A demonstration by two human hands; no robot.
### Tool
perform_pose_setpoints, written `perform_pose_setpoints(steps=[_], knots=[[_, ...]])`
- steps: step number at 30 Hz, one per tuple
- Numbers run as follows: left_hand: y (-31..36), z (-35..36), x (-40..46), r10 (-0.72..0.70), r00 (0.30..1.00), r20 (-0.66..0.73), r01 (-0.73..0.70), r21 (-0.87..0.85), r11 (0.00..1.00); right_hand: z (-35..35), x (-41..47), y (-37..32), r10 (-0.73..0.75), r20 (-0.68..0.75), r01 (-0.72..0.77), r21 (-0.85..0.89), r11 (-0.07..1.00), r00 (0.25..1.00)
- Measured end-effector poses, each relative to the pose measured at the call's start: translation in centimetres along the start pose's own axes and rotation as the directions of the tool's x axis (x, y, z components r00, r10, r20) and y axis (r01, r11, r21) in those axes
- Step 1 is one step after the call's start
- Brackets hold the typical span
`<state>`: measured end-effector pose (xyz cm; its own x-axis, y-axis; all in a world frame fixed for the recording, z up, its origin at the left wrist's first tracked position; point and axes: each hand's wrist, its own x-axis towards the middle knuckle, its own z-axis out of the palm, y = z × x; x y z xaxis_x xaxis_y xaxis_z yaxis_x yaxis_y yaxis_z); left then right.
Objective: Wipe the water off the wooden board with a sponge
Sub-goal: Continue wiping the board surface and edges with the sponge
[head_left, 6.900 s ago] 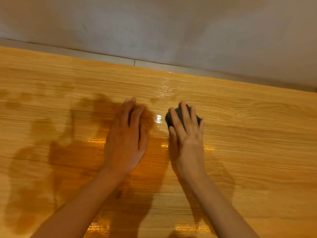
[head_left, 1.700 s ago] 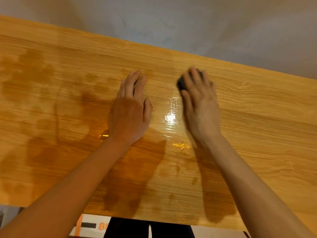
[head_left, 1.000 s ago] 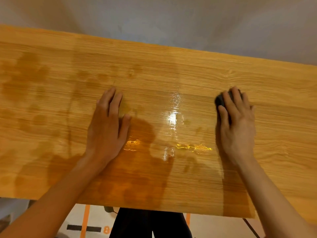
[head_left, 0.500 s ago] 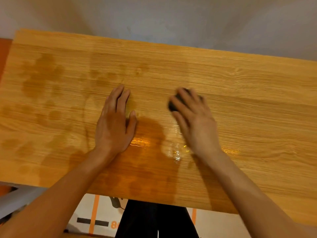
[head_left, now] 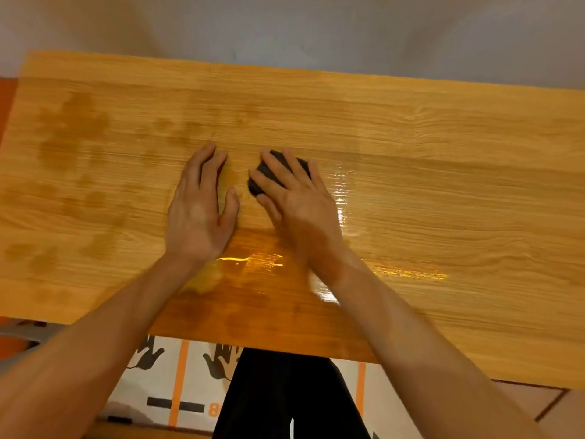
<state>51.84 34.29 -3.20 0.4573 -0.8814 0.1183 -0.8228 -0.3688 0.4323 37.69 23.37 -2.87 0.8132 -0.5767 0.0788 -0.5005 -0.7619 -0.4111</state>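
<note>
Nearest you, below the board's front edge, your dark trousers (head_left: 285, 394) stand over a white floor sheet (head_left: 177, 384) w/ orange stripes and black hand-print marks. Both your bare forearms reach up from the bottom corners onto the wooden board (head_left: 443, 198), which fills the mid frame and serves as the desk top. Near its front edge, btwn your wrists, the wood is darker and wet, w/ bright glare streaks running to the right. Your left hand (head_left: 199, 213) lies flat, palm down, fingers (head_left: 205, 166) straight and together, thumb out to the right, holding nothing. Just beside it, close but apart, your right hand (head_left: 300, 201) presses on the sponge (head_left: 269, 175), a dark, blackish lump near the board's centre; your fingers spread over its top and your thumb sits at its near-left side, so they're curled round it and gripping it. A wet sheen glints just right of that hand. Farther left, dull damp blotches (head_left: 76, 128) dot the board up toward its far-left corner. Past the board's far edge is a plain grey wall (head_left: 316, 30); an orange strip shows at the left edge.
</note>
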Motion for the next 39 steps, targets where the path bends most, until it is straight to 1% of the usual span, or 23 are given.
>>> perform_pose_setpoints(steps=[1, 2, 3, 5, 6, 8, 10, 12, 14, 16, 18, 20, 23, 25, 26, 28, 30, 32, 35, 37, 39], knots=[[0.0, 0.0, 0.0, 0.005, 1.000, -0.003, -0.005, 0.000, 1.000, -1.3, -1.0, 2.1, 0.015, 0.023, -0.016, 0.019, 1.000, 1.000], [0.0, 0.0, 0.0, 0.004, 1.000, -0.001, -0.004, -0.001, 1.000, -2.6, -2.2, 4.6, 0.071, 0.007, -0.071, 0.027, 0.997, 0.997], [0.1, 0.0, 0.0, -0.002, 1.000, 0.003, 0.002, -0.003, 1.000, -4.1, -3.5, 7.2, 0.152, -0.030, -0.151, 0.036, 0.988, 0.988], [0.1, 0.0, -0.1, -0.020, 1.000, 0.009, 0.021, -0.008, 1.000, -6.5, -5.2, 11.2, 0.328, -0.106, -0.321, 0.077, 0.944, 0.939], [0.1, 0.0, -0.1, -0.031, 0.999, 0.009, 0.031, -0.010, 0.999, -7.0, -5.5, 12.0, 0.388, -0.129, -0.377, 0.096, 0.921, 0.913], [0.1, 0.0, 0.0, -0.050, 0.999, 0.008, 0.050, -0.019, 0.999, -6.3, -6.2, 10.8, 0.430, -0.154, -0.417, 0.110, 0.902, 0.890], [0.1, 0.0, 0.0, -0.064, 0.998, 0.015, 0.064, -0.030, 0.997, -5.5, -8.3, 7.9, 0.378, -0.138, -0.364, 0.117, 0.924, 0.916], [0.1, 0.0, 0.0, -0.065, 0.998, 0.019, 0.065, -0.026, 0.998, -4.6, -12.3, 5.4, 0.278, -0.090, -0.269, 0.107, 0.957, 0.956], [0.1, 0.1, -0.1, -0.066, 0.998, 0.018, 0.066, -0.019, 0.998, -4.0, -16.1, 4.3, 0.197, -0.059, -0.194, 0.049, 0.980, 0.979], [0.1, 0.1, 0.0, -0.066, 0.998, 0.013, 0.066, -0.016, 0.998, -4.0, -16.9, 4.6, 0.145, -0.033, -0.144, 0.021, 0.989, 0.989], [0.1, 0.0, 0.0, -0.069, 0.998, 0.014, 0.069, -0.014, 0.998, -4.5, -14.2, 5.6, 0.164, -0.027, -0.163, 0.054, 0.985, 0.986], [0.1, -0.1, 0.0, -0.063, 0.998, 0.014, 0.064, -0.009, 0.998, -4.7, -9.4, 6.8, 0.218, -0.071, -0.213, 0.072, 0.974, 0.973], [0.1, -0.1, 0.1, -0.064, 0.998, 0.012, 0.064, -0.003, 0.998, -4.1, -2.7, 7.7, 0.354, -0.172, -0.348, 0.066, 0.935, 0.919], [0.1, -0.1, 0.1, -0.063, 0.998, 0.015, 0.064, -0.003, 0.998, -3.5, -2.0, 6.8, 0.412, -0.179, -0.396, 0.117, 0.911, 0.894], [0.1, -0.1, 0.0, -0.061, 0.998, 0.018, 0.061, -0.002, 0.998, -3.4, -3.1, 6.0, 0.402, -0.164, -0.382, 0.140, 0.914, 0.901], [0.1, 0.0, 0.0, -0.055, 0.998, 0.015, 0.055, 0.001, 0.998, -3.4, -7.4, 4.1, 0.330, -0.128, -0.309, 0.164, 0.937, 0.935], [0.2, 0.0, 0.1, -0.055, 0.998, 0.007, 0.055, -0.001, 0.998, -3.0, -12.6, 2.5, 0.246, -0.098, -0.232, 0.135, 0.963, 0.964], [0.2, 0.0, 0.1, -0.069, 0.998, 0.008, 0.069, -0.001, 0.998, -3.0, -15.2, 1.8, 0.184, -0.081, -0.176, 0.099, 0.979, 0.980], [0.2, -0.1, 0.2, -0.061, 0.998, 0.007, 0.061, 0.007, 0.998, -3.3, -10.5, 2.8, 0.209, -0.065, -0.200, 0.124, 0.972, 0.976], [0.2, -0.1, 0.1, -0.059, 0.998, 0.003, 0.059, 0.004, 0.998, -3.0, -5.3, 3.7, 0.262, -0.122, -0.249, 0.112, 0.962, 0.957], [0.1, -0.1, 0.0, -0.055, 0.998, 0.004, 0.055, 0.008, 0.998, -2.5, -2.1, 3.9, 0.331, -0.153, -0.314, 0.126, 0.941, 0.931]])
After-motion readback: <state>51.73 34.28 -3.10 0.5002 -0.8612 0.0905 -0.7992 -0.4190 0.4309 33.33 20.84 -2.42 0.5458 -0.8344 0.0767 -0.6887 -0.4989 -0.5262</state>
